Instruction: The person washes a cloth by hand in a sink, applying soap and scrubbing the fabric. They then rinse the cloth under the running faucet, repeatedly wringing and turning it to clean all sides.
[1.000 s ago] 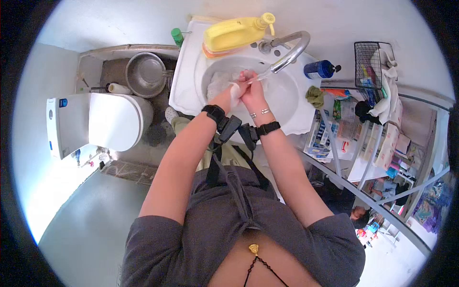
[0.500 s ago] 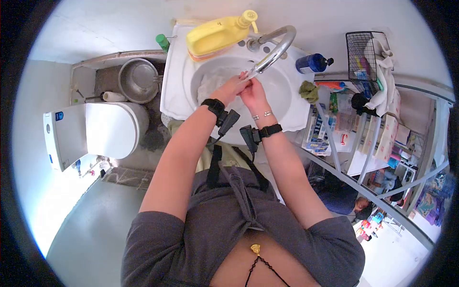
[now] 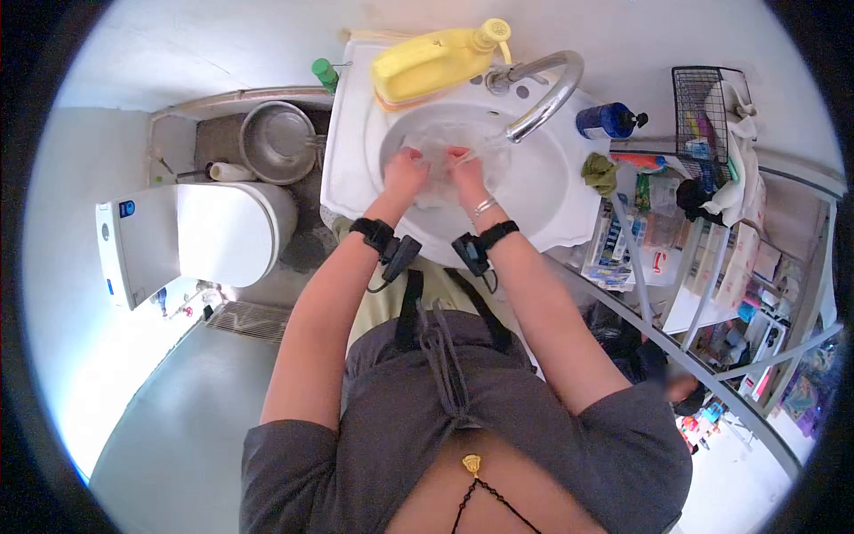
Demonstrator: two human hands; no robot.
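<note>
My left hand (image 3: 405,173) and my right hand (image 3: 465,173) are both down in the white sink (image 3: 543,200), gripping a wet whitish cloth (image 3: 438,147) that lies in the basin. Each hand holds one side of the cloth. The chrome faucet (image 3: 544,93) curves over the basin just right of my hands, its spout above the cloth. Black bands with small devices sit on both wrists.
A yellow jug (image 3: 433,62) lies on the sink's back edge, a green bottle (image 3: 325,73) to its left, a blue bottle (image 3: 609,121) to the right. A white toilet (image 3: 200,231) and metal pot (image 3: 277,141) stand left. Cluttered wire shelves (image 3: 703,222) crowd the right.
My hands have dropped from under the faucet spout down into the basin and spread apart onto the cloth. The view has shifted slightly.
</note>
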